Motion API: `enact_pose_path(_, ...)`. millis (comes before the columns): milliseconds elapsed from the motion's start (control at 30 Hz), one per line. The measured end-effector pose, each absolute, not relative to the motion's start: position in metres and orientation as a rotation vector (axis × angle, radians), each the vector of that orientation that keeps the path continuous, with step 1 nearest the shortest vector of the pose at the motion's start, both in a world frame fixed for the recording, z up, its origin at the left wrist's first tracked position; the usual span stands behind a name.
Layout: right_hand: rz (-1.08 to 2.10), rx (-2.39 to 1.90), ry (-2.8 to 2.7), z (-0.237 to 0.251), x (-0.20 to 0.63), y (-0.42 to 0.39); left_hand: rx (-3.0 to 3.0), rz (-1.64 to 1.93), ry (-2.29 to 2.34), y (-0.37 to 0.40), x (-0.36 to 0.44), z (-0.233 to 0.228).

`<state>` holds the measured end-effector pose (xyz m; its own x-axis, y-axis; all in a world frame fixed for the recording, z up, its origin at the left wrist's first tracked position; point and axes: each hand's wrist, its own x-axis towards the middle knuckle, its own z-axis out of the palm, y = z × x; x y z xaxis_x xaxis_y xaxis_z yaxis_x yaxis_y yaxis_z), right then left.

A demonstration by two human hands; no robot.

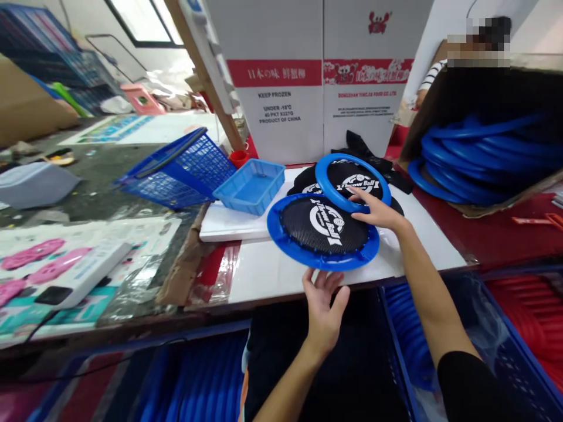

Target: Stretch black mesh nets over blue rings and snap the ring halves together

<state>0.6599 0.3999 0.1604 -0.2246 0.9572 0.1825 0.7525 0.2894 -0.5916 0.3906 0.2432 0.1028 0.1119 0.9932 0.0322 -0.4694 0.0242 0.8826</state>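
A black mesh disc with a blue rim and white "Throw Ball" lettering (pixel 303 225) lies at the front of the white work surface. My left hand (pixel 323 310) is palm up just below its near rim, fingers apart; whether the fingertips touch the rim I cannot tell. A bare blue ring (pixel 322 176) rests tilted behind the disc, over black printed mesh pieces (pixel 358 183). My right hand (pixel 378 211) reaches over the ring's near right side with fingers spread, thumb close to the disc. Neither hand is closed around anything.
A shallow blue tray (pixel 250 202) and a tilted blue basket (pixel 185 170) stand on the left. At right a carton holds several blue rings (pixel 479 158). White cartons (pixel 281 105) back the table. Crates with blue (pixel 404 316) and red rings (pixel 528 310) sit below the edge.
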Motion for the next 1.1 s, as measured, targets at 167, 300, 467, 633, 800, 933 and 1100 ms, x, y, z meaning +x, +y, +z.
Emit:
enact_pose_path(167, 0.462, -1.732, -2.076, 0.159, 0.692, 0.393, 0.744, 1.496, 0.69, 0.288, 0.409, 0.145)
enact_pose_path(300, 0.292, -1.773, -2.175, 0.163, 0.687, 0.388, 0.616, 1.492, 0.727, 0.302, 0.41, 0.157)
enact_pose_path(467, 0.019, -1.42, -1.969, 0.195, 0.642, 0.349, 0.663, 1.464, 0.693, 0.284, 0.407, 0.152)
enact_pose_path(633, 0.078, -1.264, -2.101, 0.226, 0.584, 0.298, 0.737, 1.414, 0.581, 0.266, 0.407, 0.155)
enact_pose_path(800, 0.228, -0.969, -2.28, 0.246, 0.583, 0.292, 0.803, 1.356, 0.57, 0.261, 0.389, 0.158)
enact_pose_path(933, 0.205, -0.936, -2.28, 0.274, 0.591, 0.296, 0.876, 1.317, 0.56, 0.262, 0.371, 0.169)
enact_pose_path(1100, 0.225, -0.844, -2.482, 0.301, 0.562, 0.285, 0.852, 1.235, 0.628, 0.256, 0.364, 0.18)
